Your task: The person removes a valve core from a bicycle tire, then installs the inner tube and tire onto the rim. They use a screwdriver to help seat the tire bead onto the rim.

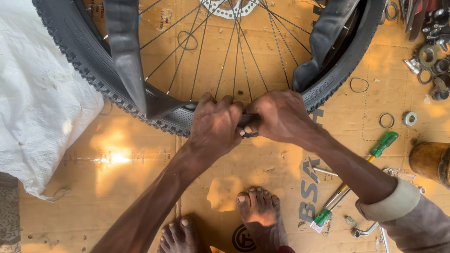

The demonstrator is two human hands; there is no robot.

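Cardboard (140,159) w/ screwdrivers (382,145), both hands (213,124) gripping tyre (84,56).

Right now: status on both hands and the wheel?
Left hand and right hand both clamped on the tyre at its near edge. Inner tube hanging loose out of the rim. Green-handled screwdrivers lie apart on the cardboard.
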